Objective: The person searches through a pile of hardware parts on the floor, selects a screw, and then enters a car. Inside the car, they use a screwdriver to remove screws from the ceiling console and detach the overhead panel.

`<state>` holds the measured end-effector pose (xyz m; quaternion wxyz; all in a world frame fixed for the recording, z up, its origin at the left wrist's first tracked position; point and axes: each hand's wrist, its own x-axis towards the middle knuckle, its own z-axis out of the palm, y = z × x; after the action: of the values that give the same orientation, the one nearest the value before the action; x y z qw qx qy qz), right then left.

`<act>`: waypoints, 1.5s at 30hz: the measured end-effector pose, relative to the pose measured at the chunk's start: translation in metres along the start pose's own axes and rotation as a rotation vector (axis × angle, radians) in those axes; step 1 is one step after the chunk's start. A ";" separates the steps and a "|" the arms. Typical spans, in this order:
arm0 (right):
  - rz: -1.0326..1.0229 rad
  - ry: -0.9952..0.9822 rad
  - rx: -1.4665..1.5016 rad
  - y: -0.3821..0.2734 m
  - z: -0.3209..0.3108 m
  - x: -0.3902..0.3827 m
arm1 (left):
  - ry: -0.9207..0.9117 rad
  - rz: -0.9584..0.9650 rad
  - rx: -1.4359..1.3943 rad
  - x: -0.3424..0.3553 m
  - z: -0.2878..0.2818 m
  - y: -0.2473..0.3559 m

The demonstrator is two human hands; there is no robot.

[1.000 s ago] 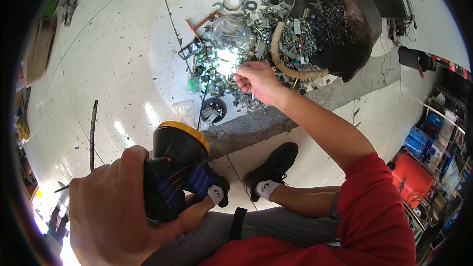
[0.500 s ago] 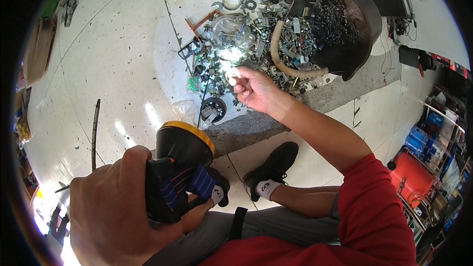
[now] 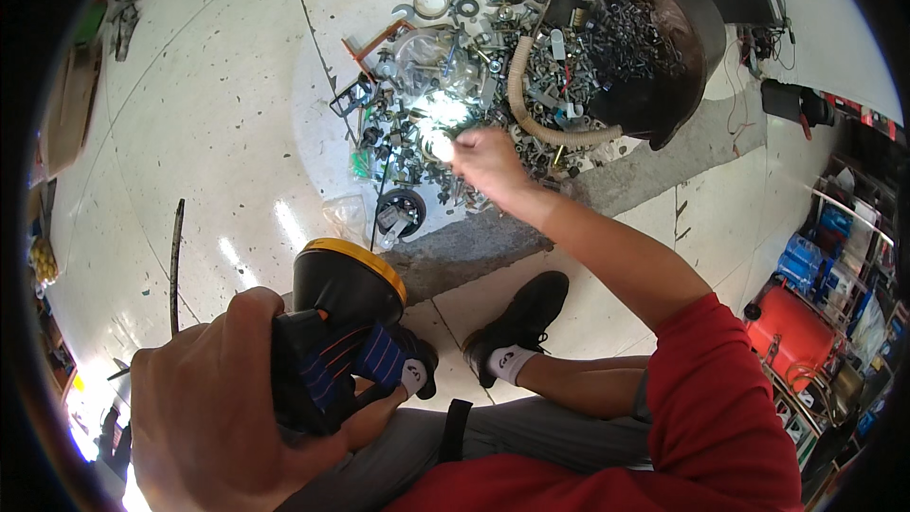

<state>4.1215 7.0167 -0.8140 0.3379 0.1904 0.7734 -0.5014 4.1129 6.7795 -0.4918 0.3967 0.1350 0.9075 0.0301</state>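
The loose heap of mixed metal fittings, bolts and clips point(image 3: 485, 95) is spread on the pale floor, its near-left part washed white by a strong spot of light. At that spot is the bare right hand point(image 3: 493, 166), its back up and fingers curled together, the tips toward the pieces. Glare swallows the fingertips, so whether they pinch anything cannot be told.

Half a second ago this hand showed its curled fingers; now it has rolled over to show its back, tips turned down to the heap. This suggests that attention is on the lit pieces rather than on something lifted for viewing. The beam falls on nearly the same place.

Nearer the person, the left hand point(image 3: 204, 398) is wrapped around a black cone-shaped lamp with a yellow rim point(image 3: 341, 289), aimed at the heap; most of its fingertips are hidden.

Just right of the heap, a large dark bucket point(image 3: 626, 116) lies tipped, mouth toward it, with small dark pieces of hardware point(image 3: 630, 43) inside. A beige ribbed curved tube point(image 3: 519, 100) arcs between heap and bucket rim. Below the heap's left side stands a round black dish point(image 3: 419, 204) holding bits, beside a clear plastic bag point(image 3: 343, 216).
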 end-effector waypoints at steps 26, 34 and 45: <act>-0.758 0.103 -0.950 -0.031 -0.076 0.056 | 0.019 0.079 0.050 0.007 -0.005 0.006; -0.809 0.126 -1.159 -0.018 -0.071 0.050 | 0.016 0.041 0.030 0.007 -0.005 0.005; -0.139 -0.425 0.529 -0.019 -0.077 0.021 | -0.020 -0.014 0.020 0.001 -0.006 -0.002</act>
<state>4.0695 7.0774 -0.7957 0.3952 0.1095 0.5404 -0.7347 4.1071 6.7780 -0.4884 0.4048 0.1329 0.9045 0.0170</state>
